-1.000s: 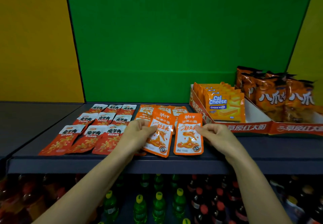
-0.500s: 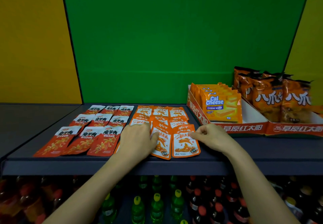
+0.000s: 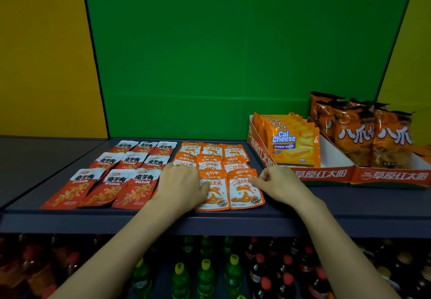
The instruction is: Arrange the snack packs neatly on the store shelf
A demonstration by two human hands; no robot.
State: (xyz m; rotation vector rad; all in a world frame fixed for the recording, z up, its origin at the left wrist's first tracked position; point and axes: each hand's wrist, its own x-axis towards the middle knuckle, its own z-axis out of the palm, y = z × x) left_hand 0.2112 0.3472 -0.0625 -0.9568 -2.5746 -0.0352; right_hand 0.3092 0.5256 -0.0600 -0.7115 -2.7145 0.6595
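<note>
Orange snack packs (image 3: 211,150) lie flat in rows on the dark shelf (image 3: 326,203), right of a block of red snack packs (image 3: 135,189). My left hand (image 3: 182,184) rests palm down on the front-left orange pack and hides most of it. Its thumb touches the front-middle pack (image 3: 217,197). My right hand (image 3: 277,184) has curled fingers and pinches the right edge of the front-right orange pack (image 3: 242,193), which lies flat beside the middle one.
A red cardboard tray (image 3: 326,174) at the right holds Cal Cheese wafer packs (image 3: 291,146) and orange chip bags (image 3: 354,135). Drink bottles (image 3: 205,273) stand on the level below. Green and yellow panels back the shelf.
Both hands carried two orange packs forward and down. The packs now lie flat in the front row, side by side, and my left hand has spread over the left packs.
</note>
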